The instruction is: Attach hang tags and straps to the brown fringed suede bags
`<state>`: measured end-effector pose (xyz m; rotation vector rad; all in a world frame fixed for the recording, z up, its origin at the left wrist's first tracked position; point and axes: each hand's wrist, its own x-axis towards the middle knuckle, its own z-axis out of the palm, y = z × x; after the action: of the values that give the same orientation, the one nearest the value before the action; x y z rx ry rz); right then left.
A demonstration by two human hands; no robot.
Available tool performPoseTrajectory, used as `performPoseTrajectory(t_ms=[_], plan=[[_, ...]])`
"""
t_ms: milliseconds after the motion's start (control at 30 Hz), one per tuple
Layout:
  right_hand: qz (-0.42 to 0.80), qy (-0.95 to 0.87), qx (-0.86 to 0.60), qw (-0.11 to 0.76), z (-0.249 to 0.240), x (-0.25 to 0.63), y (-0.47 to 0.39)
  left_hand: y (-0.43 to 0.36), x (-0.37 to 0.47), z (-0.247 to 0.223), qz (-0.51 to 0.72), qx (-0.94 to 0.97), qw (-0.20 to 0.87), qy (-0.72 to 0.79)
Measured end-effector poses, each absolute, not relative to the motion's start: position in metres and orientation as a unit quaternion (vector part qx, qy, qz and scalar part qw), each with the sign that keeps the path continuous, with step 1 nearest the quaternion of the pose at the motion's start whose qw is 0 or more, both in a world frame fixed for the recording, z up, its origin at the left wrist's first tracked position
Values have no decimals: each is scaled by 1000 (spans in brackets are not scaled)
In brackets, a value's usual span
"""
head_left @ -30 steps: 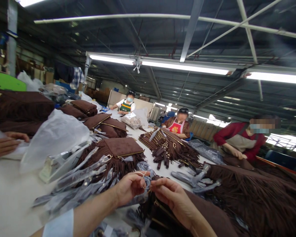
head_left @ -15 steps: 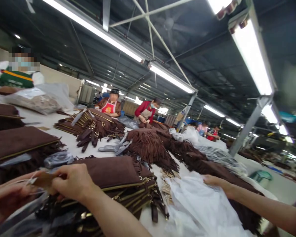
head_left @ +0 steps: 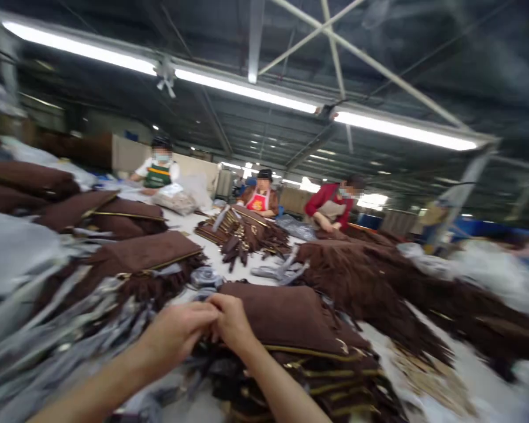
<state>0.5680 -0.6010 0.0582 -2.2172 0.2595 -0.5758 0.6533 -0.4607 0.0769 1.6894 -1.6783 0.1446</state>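
Observation:
My left hand (head_left: 174, 330) and my right hand (head_left: 233, 322) meet at the left end of a stack of dark brown bags. Both have their fingers closed and pressed together, thumbs and fingertips touching. Whatever lies between them is hidden by the fingers. Right beside my right hand is the top brown bag (head_left: 282, 314), lying flat with a gold zip along its near edge. More zipped bags (head_left: 335, 382) are layered under it. Grey wrapped straps (head_left: 127, 352) spread over the table to the left of my hands.
Fringed brown bags (head_left: 348, 270) are heaped at right, with tan paper pieces (head_left: 432, 376) near them. Other bag stacks (head_left: 145, 252) lie at left. White plastic (head_left: 17, 247) covers the far left. Several co-workers stand across the table, one in a red top (head_left: 326, 202).
The view has swung left. My hands have come together, and the brown tag with white string seen between them is now hidden. Another person's arm on white plastic at right has left view.

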Motion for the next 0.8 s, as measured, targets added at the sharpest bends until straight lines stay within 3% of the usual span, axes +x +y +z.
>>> performPoseTrajectory(t_ms=[167, 267, 367, 467, 600, 733, 800], plan=[[-177, 63, -820, 541, 46, 578, -617, -463, 656, 96, 84, 765, 369, -522], [-157, 47, -813, 559, 48, 570, -619, -466, 672, 87, -42, 775, 382, -502], [-156, 25, -821, 549, 52, 558, -621, -455, 697, 83, -82, 747, 493, -438], [-156, 10, -860, 485, 63, 545, -625, -427, 723, 95, -32, 771, 518, -369], [-97, 8, -941, 323, 90, 524, -631, -402, 718, 114, 84, 880, 306, -352], [-58, 94, -991, 76, 102, 496, -643, -436, 663, 95, 134, 827, 212, -503], [-105, 79, -991, 39, 95, 484, -650, -477, 636, 66, 129, 768, 178, -601]])
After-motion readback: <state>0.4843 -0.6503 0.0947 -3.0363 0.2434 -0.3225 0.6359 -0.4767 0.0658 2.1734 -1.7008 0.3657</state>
